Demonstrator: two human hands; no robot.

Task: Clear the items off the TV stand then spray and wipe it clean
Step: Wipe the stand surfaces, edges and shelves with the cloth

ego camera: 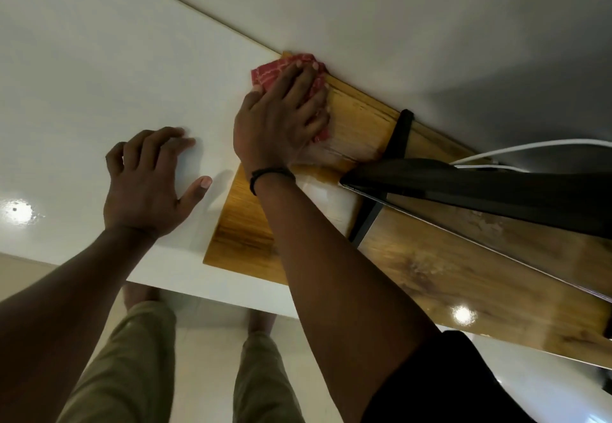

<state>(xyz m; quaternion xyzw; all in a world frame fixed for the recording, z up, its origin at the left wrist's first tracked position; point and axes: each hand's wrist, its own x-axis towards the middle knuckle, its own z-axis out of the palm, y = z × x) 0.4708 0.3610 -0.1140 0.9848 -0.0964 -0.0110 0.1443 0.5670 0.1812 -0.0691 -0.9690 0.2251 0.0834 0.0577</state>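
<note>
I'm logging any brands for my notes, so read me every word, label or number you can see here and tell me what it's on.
None can be read.
TV: dark frame and stand show no logo from this angle.
Red cloth under the right hand: a pale pattern only, no lettering.
Wooden stand top and white surface under the left hand: no text.

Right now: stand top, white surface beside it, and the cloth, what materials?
Stand top: wood-grain, glossy, likely laminate; streaked grain, light glare. White surface: smooth gloss, reflects lamps; material unclear. Cloth: soft woven fabric, red with pale stripes, crumpled under right hand.
</note>
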